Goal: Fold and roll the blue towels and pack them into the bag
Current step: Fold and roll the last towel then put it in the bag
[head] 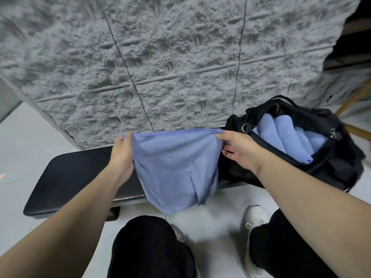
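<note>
Textured grey wall (160,57) — backdrop, behind everything.
Black padded bench (70,177) — low, set against the wall.
Black bag (331,167) — on the bench's right end, unzipped, several rolled blue towels (289,135) inside.
Loose blue towel (174,167) — held up over the bench, hanging.
Left hand (122,155), right hand (239,151) — each pinching an upper corner, fingers curled.
</note>
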`<state>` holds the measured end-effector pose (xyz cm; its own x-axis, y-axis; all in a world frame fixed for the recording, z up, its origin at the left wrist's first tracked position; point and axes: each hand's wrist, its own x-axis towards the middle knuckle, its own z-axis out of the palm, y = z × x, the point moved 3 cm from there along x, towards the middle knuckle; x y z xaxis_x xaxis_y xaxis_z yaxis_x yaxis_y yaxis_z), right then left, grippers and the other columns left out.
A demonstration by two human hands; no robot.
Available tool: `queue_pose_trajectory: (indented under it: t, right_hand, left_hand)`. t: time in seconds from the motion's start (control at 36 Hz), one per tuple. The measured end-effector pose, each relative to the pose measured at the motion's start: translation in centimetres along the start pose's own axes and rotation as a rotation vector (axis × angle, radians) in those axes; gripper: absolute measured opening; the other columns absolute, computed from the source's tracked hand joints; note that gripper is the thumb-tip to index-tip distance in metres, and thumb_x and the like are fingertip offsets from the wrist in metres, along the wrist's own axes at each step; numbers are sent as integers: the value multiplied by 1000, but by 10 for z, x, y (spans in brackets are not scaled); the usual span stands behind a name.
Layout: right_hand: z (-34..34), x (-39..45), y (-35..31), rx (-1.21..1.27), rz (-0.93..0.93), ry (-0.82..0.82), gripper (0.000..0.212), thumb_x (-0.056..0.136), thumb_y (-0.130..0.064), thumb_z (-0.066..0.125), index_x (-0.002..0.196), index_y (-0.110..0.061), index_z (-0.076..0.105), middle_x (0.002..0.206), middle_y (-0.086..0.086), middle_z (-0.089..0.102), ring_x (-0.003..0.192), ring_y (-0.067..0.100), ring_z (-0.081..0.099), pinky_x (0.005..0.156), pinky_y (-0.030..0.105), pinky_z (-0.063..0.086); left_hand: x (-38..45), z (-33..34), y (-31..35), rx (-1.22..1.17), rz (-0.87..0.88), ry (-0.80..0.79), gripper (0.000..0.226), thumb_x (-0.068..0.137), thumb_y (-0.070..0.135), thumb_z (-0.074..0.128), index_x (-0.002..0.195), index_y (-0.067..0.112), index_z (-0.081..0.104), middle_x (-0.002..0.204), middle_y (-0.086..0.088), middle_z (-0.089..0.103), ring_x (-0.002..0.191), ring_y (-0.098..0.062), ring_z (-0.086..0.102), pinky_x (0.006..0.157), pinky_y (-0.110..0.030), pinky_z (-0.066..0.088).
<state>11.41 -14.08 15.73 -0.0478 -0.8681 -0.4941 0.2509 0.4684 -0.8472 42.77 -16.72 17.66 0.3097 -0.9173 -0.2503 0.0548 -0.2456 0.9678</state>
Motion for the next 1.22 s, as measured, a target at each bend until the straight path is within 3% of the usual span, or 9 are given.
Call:
queue_pose_trajectory:
  t: [0.11,0.19,0.28,0.5,0.67,0.83,0.94,1.06,1.22]
  right_hand:
    - [-2,-21,-18,-48,-19,17,26,92,-21,63,118,-22,69,92,-8,67,70,6,54,63,20,42]
    - [0,-38,-33,-71,-35,43,9,94,-18,62,97,-25,66,81,-7,60,69,8,51,63,22,40]
    - [-2,-49,-46,-113,-78,48,10,93,-17,63,87,-25,63,76,-6,55,66,9,48,59,23,35]
    - [-4,-67,-69,-297,-201,10,7,91,-30,69,93,-23,67,76,-10,63,66,9,50,62,25,33]
    - [6,-56,-84,-438,-314,72,10,95,-29,64,93,-20,63,74,-8,56,61,8,46,48,18,32]
    - [21,-32,-103,-352,-272,64,15,98,-27,59,84,-24,54,74,2,46,45,10,37,40,19,30]
    - [35,-21,-129,-243,-306,59,21,100,-23,57,80,-25,48,73,0,46,48,14,52,44,22,45]
    - [49,-8,-154,-284,-311,32,22,100,-20,55,79,-21,49,78,4,53,68,20,64,60,30,56]
    - [68,12,-192,-242,-394,92,10,100,-19,53,89,-18,53,95,2,60,90,19,68,89,32,55]
  left_hand:
    - [-15,-13,21,43,42,-12,21,99,39,48,100,18,50,115,-11,58,103,-24,57,98,-43,47]
    - [-27,-21,34,41,87,1,19,98,40,52,90,23,48,95,-6,55,86,-19,50,73,-35,42]
    - [-38,-30,47,39,138,-5,22,97,39,59,81,26,51,80,4,55,75,-13,48,66,-30,37]
    - [-47,-49,68,258,267,14,15,98,35,59,85,26,57,69,3,48,54,-12,39,48,-24,30]
    - [-31,-41,73,294,157,4,21,101,33,52,84,23,49,66,-3,40,41,-12,39,35,-18,28]
    - [-14,-23,100,79,42,-17,21,102,32,51,86,22,43,76,-5,48,45,-15,54,37,-16,43]
    - [1,-11,129,-21,90,-42,20,103,29,50,85,23,43,89,-3,57,68,-15,65,60,-26,58]
    - [22,-9,151,-40,147,-10,22,103,28,51,83,24,42,91,1,56,80,-13,62,74,-24,54]
    - [41,-8,179,-65,219,-47,16,104,21,46,88,21,46,99,-2,60,91,-13,65,84,-20,53]
